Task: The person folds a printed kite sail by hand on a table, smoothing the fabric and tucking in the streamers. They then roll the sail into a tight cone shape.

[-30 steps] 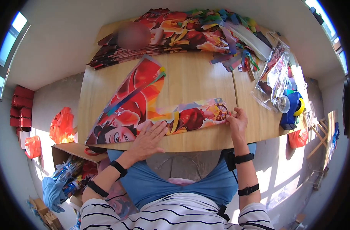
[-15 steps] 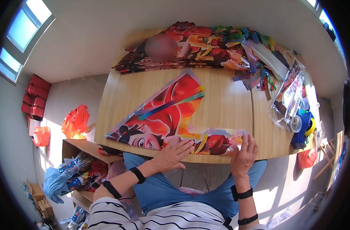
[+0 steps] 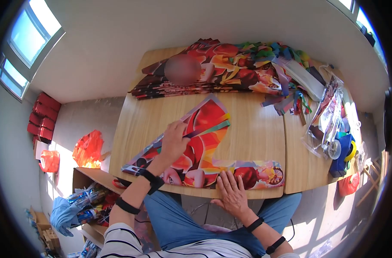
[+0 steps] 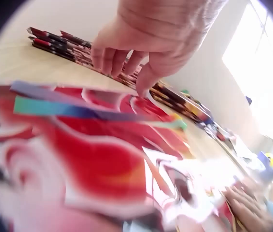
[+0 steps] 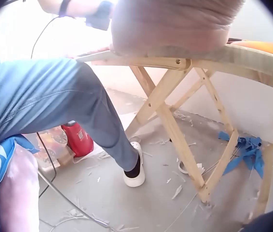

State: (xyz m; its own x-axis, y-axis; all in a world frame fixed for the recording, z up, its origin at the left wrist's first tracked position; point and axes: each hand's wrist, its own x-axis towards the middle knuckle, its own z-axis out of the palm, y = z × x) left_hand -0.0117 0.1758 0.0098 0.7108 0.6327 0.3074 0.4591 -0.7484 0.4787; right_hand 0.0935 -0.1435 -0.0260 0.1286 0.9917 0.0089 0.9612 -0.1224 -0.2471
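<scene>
A glossy printed sheet (image 3: 206, 148), red with a cartoon figure, lies folded in an angled shape along the table's near edge. One arm of it points up and away, the other runs to the right. Across the upper arm runs a rainbow ribbon (image 3: 216, 127). My left hand (image 3: 175, 139) is over the upper arm beside the ribbon. In the left wrist view its fingers (image 4: 108, 62) hang bent downward, thumb apart, with nothing between them. My right hand (image 3: 232, 195) rests spread on the sheet's lower arm, fingers straight; the right wrist view shows only part of this hand (image 5: 170, 29).
Along the table's (image 3: 256, 129) back lies a thick stack of similar printed sheets (image 3: 230, 77) with loose ribbons. At the right are clear plastic bags (image 3: 327, 116) and a blue tape dispenser (image 3: 340, 157). A cardboard box (image 3: 82, 178) with wrapped goods stands at the lower left.
My left hand has moved up and left from the lower edge onto the sheet's upper arm. My right hand has left the right end and now lies flat near the sheet's middle.
</scene>
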